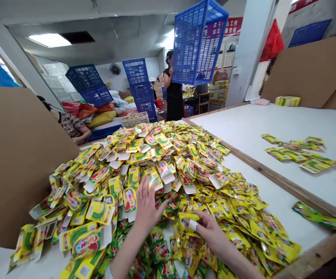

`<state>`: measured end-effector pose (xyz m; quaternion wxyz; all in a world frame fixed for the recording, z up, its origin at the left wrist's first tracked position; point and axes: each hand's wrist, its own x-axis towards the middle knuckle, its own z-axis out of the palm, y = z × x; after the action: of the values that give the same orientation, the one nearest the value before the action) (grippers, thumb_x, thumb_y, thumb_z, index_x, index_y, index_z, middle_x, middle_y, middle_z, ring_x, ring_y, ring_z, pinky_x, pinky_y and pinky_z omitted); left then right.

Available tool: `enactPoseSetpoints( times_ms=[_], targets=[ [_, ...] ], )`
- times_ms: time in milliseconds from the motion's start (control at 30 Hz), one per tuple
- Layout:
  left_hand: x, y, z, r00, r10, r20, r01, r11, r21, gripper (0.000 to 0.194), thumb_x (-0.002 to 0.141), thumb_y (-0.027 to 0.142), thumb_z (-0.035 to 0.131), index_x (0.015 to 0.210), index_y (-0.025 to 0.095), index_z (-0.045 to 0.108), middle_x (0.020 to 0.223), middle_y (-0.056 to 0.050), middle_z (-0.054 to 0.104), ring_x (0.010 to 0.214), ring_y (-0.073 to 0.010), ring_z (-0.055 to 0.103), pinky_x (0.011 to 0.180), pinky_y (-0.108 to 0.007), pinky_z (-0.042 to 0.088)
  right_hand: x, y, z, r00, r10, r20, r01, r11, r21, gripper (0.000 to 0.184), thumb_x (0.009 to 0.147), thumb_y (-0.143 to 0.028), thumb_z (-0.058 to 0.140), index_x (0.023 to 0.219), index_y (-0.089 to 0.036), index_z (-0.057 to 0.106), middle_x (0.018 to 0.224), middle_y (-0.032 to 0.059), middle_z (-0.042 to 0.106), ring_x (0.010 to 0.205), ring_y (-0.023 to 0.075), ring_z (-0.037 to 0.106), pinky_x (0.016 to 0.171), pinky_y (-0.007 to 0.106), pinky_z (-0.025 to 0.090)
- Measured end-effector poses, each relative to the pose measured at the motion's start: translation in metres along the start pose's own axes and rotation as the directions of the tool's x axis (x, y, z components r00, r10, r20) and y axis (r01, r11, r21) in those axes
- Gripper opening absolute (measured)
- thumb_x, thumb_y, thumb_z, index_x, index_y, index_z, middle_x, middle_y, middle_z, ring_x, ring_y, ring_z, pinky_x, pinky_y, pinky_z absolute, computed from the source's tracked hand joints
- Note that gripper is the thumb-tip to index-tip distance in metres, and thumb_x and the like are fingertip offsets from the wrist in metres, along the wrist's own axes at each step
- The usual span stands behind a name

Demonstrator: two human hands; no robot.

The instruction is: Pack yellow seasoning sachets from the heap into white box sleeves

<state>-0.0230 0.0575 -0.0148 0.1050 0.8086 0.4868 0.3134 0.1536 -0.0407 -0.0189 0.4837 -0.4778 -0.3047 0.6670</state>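
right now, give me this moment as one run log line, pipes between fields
left hand: open, at yellow cartons | right hand: holding yellow packet | nearby: green sachets | background: person, blue crate

- Cartons [99, 212], 7 o'clock: yellow, green melon pictures, pink-and-white lettering, black-and-white barcodes, plain white flaps.
- Yellow sachets [243, 234], 5 o'clock: glossy yellow, small multicoloured print.
- Green sachets [160, 252], 6 o'clock: green with red patches.
- Table [243, 126], 3 o'clock: white, with a brown wooden strip [259, 169].
- Cardboard panel [19, 155], 9 o'clock: plain brown.
- Raised crate [197, 46], 1 o'clock: blue lattice.
- Dress [175, 100], 12 o'clock: black.
- Co-worker's shirt [70, 124], 9 o'clock: pale with dark markings.
- Hanging bag [273, 42], 2 o'clock: bright red.
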Motion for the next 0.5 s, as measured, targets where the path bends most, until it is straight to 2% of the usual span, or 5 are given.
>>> enactPoseSetpoints(
  times_ms=[133,233,300,400,500],
  targets=[
    [0.036,-0.037,-0.004,0.996,0.055,-0.076,-0.049,0.996,0.075,0.023,0.079,0.025,0.052,0.099,0.02,0.063,0.133,-0.01,0.047,0.135,-0.0321,0.013,0.107,-0.055,0.016,-0.011,-0.008,-0.02,0.995,0.012,-0.095,-0.007,0.999,0.05,0.029,0.069,-0.037,0.069,0.092,-0.021,0.062,0.082,0.0005,0.065,0.053,0.0095,0.056,0.04,0.019,0.047],
    [0.032,-0.029,-0.02,0.995,-0.016,-0.102,0.009,0.998,-0.065,0.022,0.083,0.029,0.047,0.09,0.021,0.065,0.111,-0.008,0.063,0.125,-0.0279,0.036,0.103,-0.048,0.03,-0.02,-0.022,-0.026,0.996,-0.055,-0.069,0.052,0.998,-0.039,0.027,0.068,-0.038,0.07,0.086,-0.019,0.065,0.129,0.0081,0.047,0.068,0.0131,0.06,0.047,0.024,0.053],
    [0.017,-0.012,-0.034,0.987,-0.155,0.051,0.163,0.95,-0.265,0.024,0.082,0.035,0.049,0.089,0.02,0.065,0.095,-0.006,0.067,0.101,-0.0246,0.056,0.088,-0.039,0.044,-0.022,-0.032,-0.025,0.997,-0.081,0.02,0.083,0.992,-0.098,0.025,0.068,-0.038,0.07,0.081,-0.017,0.066,0.144,0.0079,0.027,0.078,0.0171,0.062,0.048,0.026,0.054],
    [-0.011,0.016,-0.044,0.894,-0.277,0.352,0.432,0.744,-0.51,0.028,0.078,0.043,0.054,0.079,0.018,0.067,0.074,-0.002,0.067,0.074,-0.0192,0.06,0.068,-0.028,0.047,-0.019,-0.036,-0.015,0.989,-0.033,0.147,0.05,0.993,-0.108,0.024,0.068,-0.037,0.07,0.08,-0.017,0.066,0.138,0.0099,0.038,0.076,0.0176,0.064,0.045,0.022,0.052],
    [-0.039,0.035,-0.034,0.829,-0.447,0.336,0.532,0.442,-0.722,0.038,0.073,0.053,0.055,0.084,0.019,0.068,0.076,-0.004,0.068,0.084,-0.0218,0.06,0.072,-0.027,0.048,-0.014,-0.022,0.004,0.985,0.049,0.164,-0.044,0.998,-0.033,0.026,0.069,-0.038,0.07,0.082,-0.017,0.063,0.09,0.0055,0.066,0.053,0.0108,0.06,0.039,0.018,0.048]
  ],
)
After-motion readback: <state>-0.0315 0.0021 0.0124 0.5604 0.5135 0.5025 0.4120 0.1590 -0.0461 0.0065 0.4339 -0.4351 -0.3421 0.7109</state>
